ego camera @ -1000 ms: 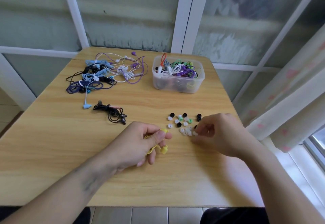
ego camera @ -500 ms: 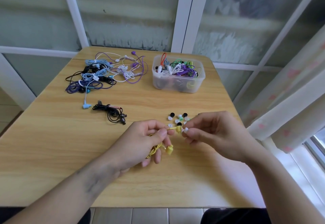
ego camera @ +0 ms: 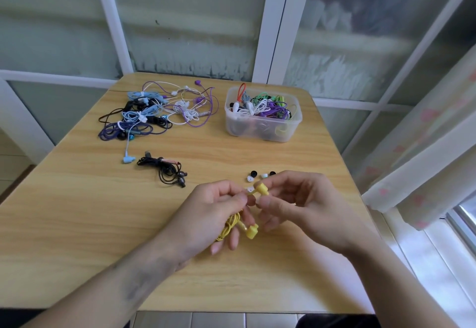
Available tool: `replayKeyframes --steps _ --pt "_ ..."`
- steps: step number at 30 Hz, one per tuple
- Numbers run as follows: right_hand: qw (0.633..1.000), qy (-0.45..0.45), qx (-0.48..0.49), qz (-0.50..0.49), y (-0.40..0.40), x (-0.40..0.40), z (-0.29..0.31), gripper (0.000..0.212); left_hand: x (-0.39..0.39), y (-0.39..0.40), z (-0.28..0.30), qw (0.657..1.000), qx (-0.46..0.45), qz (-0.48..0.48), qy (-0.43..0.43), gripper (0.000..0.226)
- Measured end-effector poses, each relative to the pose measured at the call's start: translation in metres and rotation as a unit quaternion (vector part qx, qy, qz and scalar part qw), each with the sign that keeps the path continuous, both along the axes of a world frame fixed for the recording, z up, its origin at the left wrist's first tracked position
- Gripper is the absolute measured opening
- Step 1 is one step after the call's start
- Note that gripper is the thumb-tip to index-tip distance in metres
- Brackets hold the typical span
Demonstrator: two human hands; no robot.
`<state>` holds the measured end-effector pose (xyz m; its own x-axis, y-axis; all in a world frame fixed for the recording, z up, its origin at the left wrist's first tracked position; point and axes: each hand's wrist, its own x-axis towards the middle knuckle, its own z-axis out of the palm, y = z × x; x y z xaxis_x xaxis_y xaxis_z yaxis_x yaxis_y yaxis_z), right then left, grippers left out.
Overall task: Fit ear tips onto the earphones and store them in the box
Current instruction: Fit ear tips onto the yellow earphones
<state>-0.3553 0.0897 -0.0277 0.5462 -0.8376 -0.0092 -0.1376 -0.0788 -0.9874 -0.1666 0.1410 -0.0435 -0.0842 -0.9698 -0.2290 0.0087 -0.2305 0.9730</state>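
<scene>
A wooden tabletop (ego camera: 77, 224) carries everything, and both hands are raised just above its near middle. Far beyond the right hand (ego camera: 304, 214), a clear plastic box (ego camera: 262, 126) is filled with coiled earphones of many colours. Far beyond the left hand (ego camera: 206, 214), a tangled pile of earphones (ego camera: 154, 111) is spread out, and a black pair (ego camera: 167, 170) lies nearer, just beyond and to the left of that hand. The yellow earphones (ego camera: 247, 227) are gripped by the left hand: the coiled cord is enclosed by the curled fingers, one earbud hangs below them, and the stem of the other earbud (ego camera: 262, 189) is pinched at the thumb. That upper earbud is pinched from the other side by the curled fingertips of the right hand. Loose ear tips (ego camera: 253, 174), black and white, lie just beyond both hands. No writing or brand can be read.
</scene>
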Motion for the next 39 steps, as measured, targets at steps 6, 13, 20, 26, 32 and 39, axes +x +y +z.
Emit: replayKeyframes --steps 6,13,20,26,32,39 --pt "0.99 0.111 -0.086 -0.015 0.001 0.0 -0.003 0.013 -0.001 0.005 0.001 0.988 -0.097 0.038 -0.116 0.024" --pt "0.97 0.163 -0.174 -0.038 0.011 0.009 -0.005 0.012 -0.003 0.006 -0.004 0.96 -0.189 0.07 -0.194 0.005" --pt "0.997 0.0 -0.022 -0.072 0.006 0.006 0.0 0.022 -0.003 0.003 -0.003 0.976 -0.177 0.082 -0.098 0.005" --pt "0.997 -0.052 -0.007 -0.057 0.005 0.004 0.002 0.021 -0.001 0.003 -0.001 0.978 -0.182 0.08 -0.057 0.006" --pt "0.997 -0.066 0.004 -0.037 0.006 0.007 0.002 0.024 0.001 0.005 0.001 0.978 -0.191 0.064 -0.043 0.005" --pt "0.996 -0.08 0.002 -0.025 0.007 0.008 0.003 0.016 0.005 0.007 0.005 0.984 -0.174 0.033 -0.018 0.01"
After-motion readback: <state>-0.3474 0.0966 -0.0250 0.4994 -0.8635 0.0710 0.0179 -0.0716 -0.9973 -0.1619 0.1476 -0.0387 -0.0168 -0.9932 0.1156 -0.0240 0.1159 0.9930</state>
